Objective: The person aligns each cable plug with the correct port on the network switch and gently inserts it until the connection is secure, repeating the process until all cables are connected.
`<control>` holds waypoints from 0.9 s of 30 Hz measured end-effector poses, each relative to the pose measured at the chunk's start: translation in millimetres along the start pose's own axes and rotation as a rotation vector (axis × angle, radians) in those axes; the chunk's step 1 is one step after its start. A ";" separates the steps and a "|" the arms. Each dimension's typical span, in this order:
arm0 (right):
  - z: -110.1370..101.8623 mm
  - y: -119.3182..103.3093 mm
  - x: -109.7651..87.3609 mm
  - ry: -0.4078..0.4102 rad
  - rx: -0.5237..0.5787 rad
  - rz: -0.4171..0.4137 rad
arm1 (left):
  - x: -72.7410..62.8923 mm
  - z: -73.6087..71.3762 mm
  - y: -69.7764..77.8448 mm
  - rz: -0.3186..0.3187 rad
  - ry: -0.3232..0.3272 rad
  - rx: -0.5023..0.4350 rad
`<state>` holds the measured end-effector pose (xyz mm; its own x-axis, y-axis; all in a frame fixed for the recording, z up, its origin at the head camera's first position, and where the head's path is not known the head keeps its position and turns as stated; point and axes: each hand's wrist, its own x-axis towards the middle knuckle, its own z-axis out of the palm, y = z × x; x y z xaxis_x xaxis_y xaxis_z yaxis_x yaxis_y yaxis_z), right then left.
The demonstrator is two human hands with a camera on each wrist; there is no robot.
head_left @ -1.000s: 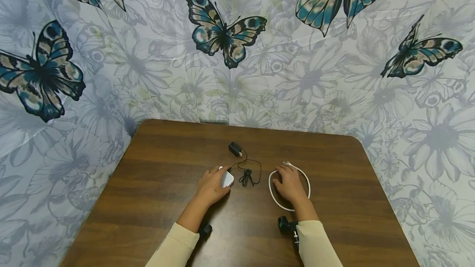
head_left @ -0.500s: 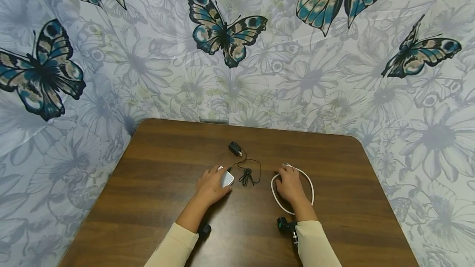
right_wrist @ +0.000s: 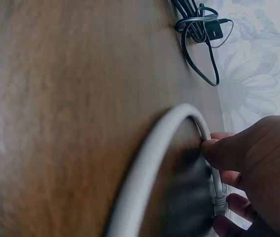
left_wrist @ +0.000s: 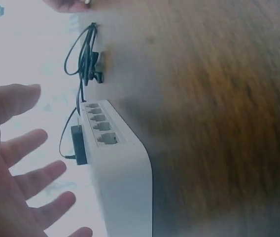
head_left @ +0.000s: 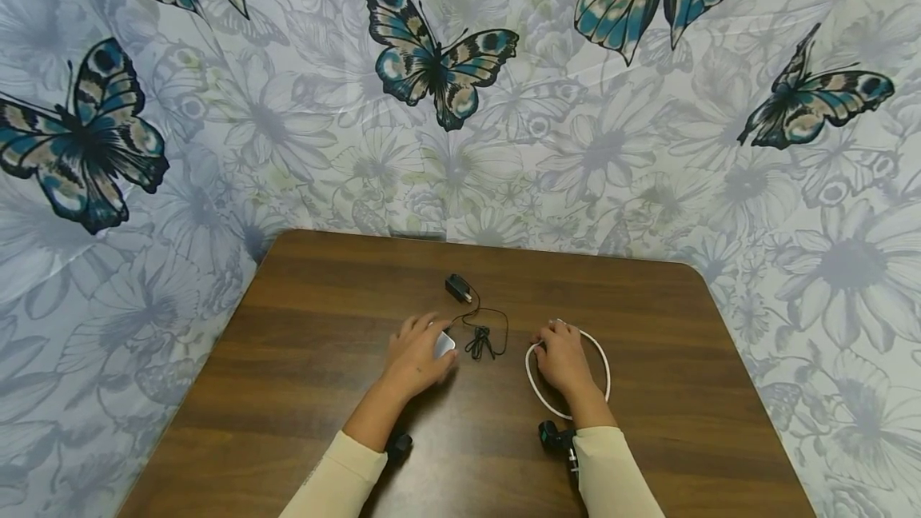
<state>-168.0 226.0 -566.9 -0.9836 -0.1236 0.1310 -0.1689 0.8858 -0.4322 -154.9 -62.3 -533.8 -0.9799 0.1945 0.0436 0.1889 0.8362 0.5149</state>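
Note:
A white network switch (left_wrist: 125,192) with a row of several ports lies on the table, partly hidden under my left hand (head_left: 416,358) in the head view. In the left wrist view that hand's fingers (left_wrist: 36,180) are spread and fairly straight, and they stand off from the switch. A white network cable (right_wrist: 152,155) forms a loop on the right. My right hand (head_left: 564,356) pinches it between thumb and fingers, near a plug (right_wrist: 220,205) at its end.
Beyond the switch lies a black power adapter (head_left: 457,288). Its thin black cord (head_left: 478,342) is bundled between my hands and runs to the switch. The brown wooden table (head_left: 324,286) ends at a butterfly-patterned cloth (head_left: 612,142).
My left hand has loosened from the switch, its fingers rising and spreading slightly forward. The right hand and the cable loop have moved slightly toward me and to the right.

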 end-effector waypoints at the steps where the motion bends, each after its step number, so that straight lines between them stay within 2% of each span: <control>1: 0.1 -0.1 0.0 0.003 0.000 -0.004 | -0.2 0.0 0.7 0.015 0.003 0.000; 10: 2.6 0.3 -0.6 0.026 -0.030 -0.070 | -3.8 0.4 15.1 0.154 0.023 -0.033; 16: 5.4 -1.6 -1.9 0.059 -0.026 -0.127 | -3.1 3.9 18.4 0.197 0.039 -0.035; 22: 4.1 -8.8 -1.1 0.083 0.027 -0.220 | -0.9 9.1 24.6 0.213 0.011 -0.040; 27: -1.9 -14.9 -0.3 0.062 0.063 -0.193 | 0.0 14.2 29.9 0.219 -0.002 -0.038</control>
<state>-165.0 213.7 -558.8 -0.9274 -0.2586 0.2704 -0.3590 0.8184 -0.4487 -148.4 -30.0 -530.6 -0.9158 0.3700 0.1563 0.3943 0.7540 0.5254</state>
